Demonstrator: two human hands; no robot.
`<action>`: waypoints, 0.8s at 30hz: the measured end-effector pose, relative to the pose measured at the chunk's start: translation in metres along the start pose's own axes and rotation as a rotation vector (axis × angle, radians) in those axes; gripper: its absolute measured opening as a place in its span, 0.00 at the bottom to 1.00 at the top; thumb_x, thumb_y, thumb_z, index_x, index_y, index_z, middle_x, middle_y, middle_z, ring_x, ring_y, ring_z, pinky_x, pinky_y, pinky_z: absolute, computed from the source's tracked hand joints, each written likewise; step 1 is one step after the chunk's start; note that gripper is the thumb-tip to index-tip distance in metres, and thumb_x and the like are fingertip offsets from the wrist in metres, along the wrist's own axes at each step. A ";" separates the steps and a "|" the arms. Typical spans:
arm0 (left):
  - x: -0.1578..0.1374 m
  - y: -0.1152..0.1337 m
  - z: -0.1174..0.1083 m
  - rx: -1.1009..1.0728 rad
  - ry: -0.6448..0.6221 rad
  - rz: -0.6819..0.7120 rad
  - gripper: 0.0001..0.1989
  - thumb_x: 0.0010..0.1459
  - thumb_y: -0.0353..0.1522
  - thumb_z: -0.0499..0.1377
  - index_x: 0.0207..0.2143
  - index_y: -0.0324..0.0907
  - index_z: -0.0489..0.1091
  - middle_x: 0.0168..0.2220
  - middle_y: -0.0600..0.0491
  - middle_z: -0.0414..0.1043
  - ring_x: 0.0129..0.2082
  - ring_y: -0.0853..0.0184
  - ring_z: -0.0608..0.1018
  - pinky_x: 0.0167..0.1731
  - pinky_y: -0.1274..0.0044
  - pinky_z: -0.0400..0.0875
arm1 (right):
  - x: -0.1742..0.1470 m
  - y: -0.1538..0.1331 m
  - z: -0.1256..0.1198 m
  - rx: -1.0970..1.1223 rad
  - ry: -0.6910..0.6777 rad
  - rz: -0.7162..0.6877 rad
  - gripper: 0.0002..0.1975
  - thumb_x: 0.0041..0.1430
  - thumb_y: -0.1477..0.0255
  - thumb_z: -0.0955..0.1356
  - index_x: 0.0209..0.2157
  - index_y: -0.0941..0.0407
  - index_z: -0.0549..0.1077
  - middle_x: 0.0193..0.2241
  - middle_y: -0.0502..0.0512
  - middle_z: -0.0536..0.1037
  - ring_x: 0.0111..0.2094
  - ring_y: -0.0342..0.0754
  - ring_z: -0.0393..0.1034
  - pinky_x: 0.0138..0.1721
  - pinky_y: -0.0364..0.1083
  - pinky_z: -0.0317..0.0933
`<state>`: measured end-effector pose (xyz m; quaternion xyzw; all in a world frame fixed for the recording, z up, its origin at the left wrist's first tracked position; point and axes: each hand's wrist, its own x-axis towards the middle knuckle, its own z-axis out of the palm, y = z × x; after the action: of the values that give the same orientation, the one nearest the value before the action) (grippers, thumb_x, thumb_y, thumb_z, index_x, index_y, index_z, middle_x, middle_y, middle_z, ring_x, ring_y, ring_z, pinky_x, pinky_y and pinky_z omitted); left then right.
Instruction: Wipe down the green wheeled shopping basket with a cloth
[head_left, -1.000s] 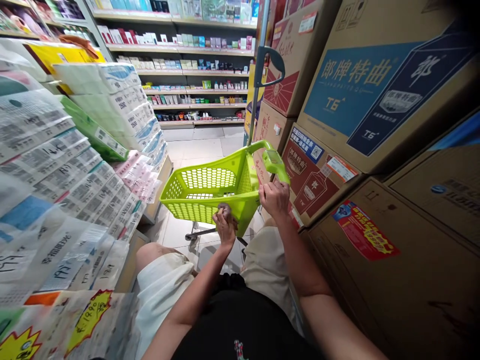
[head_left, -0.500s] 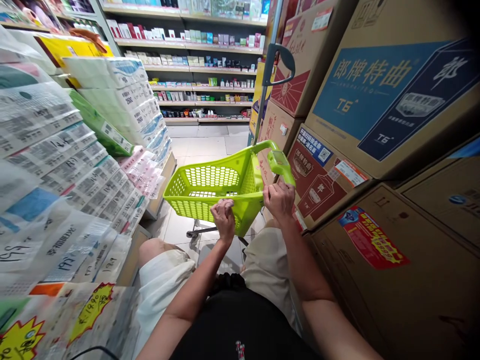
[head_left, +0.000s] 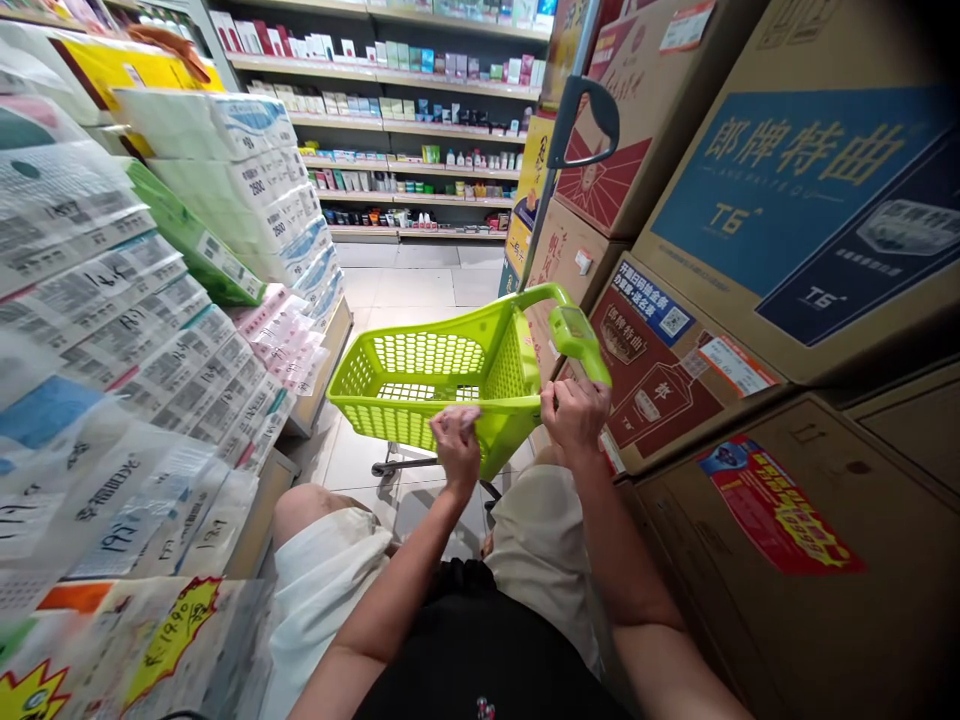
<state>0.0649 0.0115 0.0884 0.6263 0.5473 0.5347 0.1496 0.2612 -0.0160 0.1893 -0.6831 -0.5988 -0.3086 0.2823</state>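
A lime-green shopping cart point(head_left: 409, 420) with a perforated plastic basket stands at an angle in front of my knees, its basket pointing left. My right hand point(head_left: 576, 412) is closed around the near end of its green handle point(head_left: 576, 335). My left hand point(head_left: 456, 448) is curled into a fist at the near side of the basket, by the rim. Something pinkish shows at its fingertips; I cannot tell if it is held or is the fingers themselves. No goods show inside the basket. A wheel point(head_left: 382, 468) is visible below on the tiles.
Stacked tissue packs point(head_left: 112, 330) line the left side on low stands. Cardboard cartons point(head_left: 750, 500) are piled close on the right, near the handle. A grey trolley handle point(head_left: 585, 122) rises before them. Shelves of boxed goods point(head_left: 412, 130) cross the far end beyond the tiled floor point(head_left: 420, 285).
The handle end of the cart and both hands have shifted slightly right and down in view. The cartons on the right look larger and further right. Both hands stay closed.
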 end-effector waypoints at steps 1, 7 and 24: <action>-0.004 0.003 0.003 -0.022 -0.074 0.056 0.14 0.63 0.30 0.57 0.50 0.45 0.75 0.52 0.43 0.64 0.53 0.57 0.74 0.52 0.67 0.75 | 0.000 0.000 0.000 -0.007 0.010 0.002 0.15 0.65 0.71 0.64 0.23 0.54 0.69 0.23 0.53 0.73 0.33 0.50 0.60 0.43 0.50 0.47; 0.021 -0.035 -0.018 0.014 0.056 -0.110 0.12 0.61 0.29 0.57 0.48 0.44 0.72 0.50 0.43 0.65 0.53 0.55 0.72 0.55 0.63 0.72 | -0.003 0.002 0.000 -0.031 0.013 -0.050 0.15 0.66 0.71 0.64 0.23 0.54 0.68 0.23 0.52 0.72 0.32 0.49 0.60 0.44 0.50 0.48; 0.140 -0.155 -0.094 0.114 0.528 -0.501 0.12 0.59 0.25 0.58 0.46 0.39 0.70 0.50 0.43 0.60 0.53 0.56 0.72 0.60 0.63 0.67 | -0.004 -0.015 0.006 -0.074 0.060 -0.092 0.14 0.66 0.70 0.65 0.24 0.53 0.67 0.21 0.50 0.71 0.29 0.47 0.59 0.43 0.51 0.49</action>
<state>-0.1187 0.1476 0.0756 0.3207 0.7323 0.5933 0.0941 0.2462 -0.0122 0.1831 -0.6553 -0.6091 -0.3632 0.2602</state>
